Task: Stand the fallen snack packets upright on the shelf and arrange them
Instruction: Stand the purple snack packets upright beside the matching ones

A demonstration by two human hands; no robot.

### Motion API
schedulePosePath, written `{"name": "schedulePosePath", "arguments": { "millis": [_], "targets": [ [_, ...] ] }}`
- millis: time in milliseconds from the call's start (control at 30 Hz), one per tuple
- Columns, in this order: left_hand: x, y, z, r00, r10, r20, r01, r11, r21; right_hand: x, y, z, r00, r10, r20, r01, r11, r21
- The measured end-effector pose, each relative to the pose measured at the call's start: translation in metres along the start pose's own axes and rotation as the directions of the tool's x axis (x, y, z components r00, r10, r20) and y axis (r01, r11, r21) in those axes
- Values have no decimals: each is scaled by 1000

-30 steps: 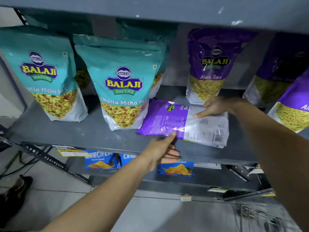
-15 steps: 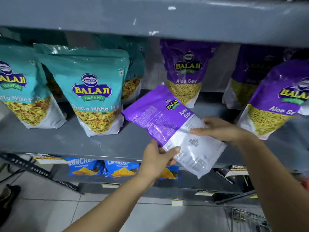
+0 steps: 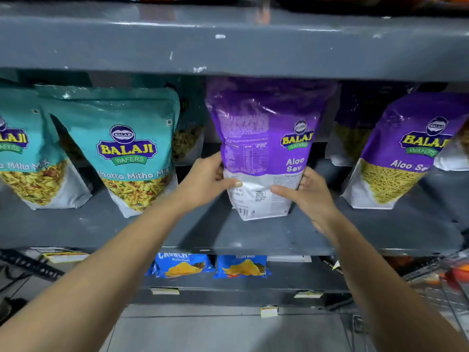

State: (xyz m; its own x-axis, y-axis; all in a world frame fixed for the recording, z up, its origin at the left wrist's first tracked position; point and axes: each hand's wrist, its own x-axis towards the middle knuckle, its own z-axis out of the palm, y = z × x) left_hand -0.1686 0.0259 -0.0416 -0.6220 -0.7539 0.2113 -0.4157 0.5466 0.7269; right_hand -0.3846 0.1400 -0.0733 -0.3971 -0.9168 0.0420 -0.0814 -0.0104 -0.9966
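A purple Aloo Sev packet (image 3: 264,138) stands upright at the middle of the grey shelf (image 3: 127,229), its printed back side facing me. My left hand (image 3: 208,179) grips its lower left edge and my right hand (image 3: 304,194) grips its lower right edge. The packet's base rests on the shelf board. Two teal Khatta Mitha Mix packets (image 3: 127,148) stand upright to its left. Another purple Aloo Sev packet (image 3: 406,153) stands to its right, leaning a little.
More packets stand in shadow behind the front row. The shelf above (image 3: 228,41) hangs low over the packet tops. Blue chip packets (image 3: 182,265) lie on the lower shelf, with price tags along its edge. A wire basket is at the bottom right.
The purple packet lay flat on the shelf, then was lifted at a tilt. Now both hands hold it upright on the shelf. The view has moved closer and higher.
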Motion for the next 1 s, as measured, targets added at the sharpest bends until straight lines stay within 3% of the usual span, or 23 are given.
{"name": "schedulePosePath", "arguments": {
  "millis": [167,267,333,400,500,600,700,800,1000],
  "targets": [
    [-7,-21,16,997,-47,-62,52,996,68,-5,21,10,999,9,-30,-9,1000,0],
    [-6,-25,10,971,-228,-78,240,942,234,2,15,7,1000,14,-17,-14,999,44],
    [-8,-26,8,932,-362,-31,363,925,114,9,8,3,998,69,-10,-67,988,138],
    [-12,-18,13,913,-408,-9,407,913,-28,19,6,-2,981,195,22,-195,957,215],
    [-18,-6,27,918,-396,20,396,917,-48,25,14,-4,953,293,69,-301,923,240],
    [-26,-1,45,912,-397,100,405,911,-74,21,18,6,942,337,9,-329,913,242],
    [-33,1,60,917,-368,156,386,917,-104,21,18,14,947,312,-80,-300,945,131],
    [-32,-2,65,933,-319,169,346,923,-166,18,21,19,969,238,-68,-241,970,-40],
    [-23,-12,59,971,-193,142,206,975,-82,23,29,11,979,189,80,-194,979,68]
  ]
}}
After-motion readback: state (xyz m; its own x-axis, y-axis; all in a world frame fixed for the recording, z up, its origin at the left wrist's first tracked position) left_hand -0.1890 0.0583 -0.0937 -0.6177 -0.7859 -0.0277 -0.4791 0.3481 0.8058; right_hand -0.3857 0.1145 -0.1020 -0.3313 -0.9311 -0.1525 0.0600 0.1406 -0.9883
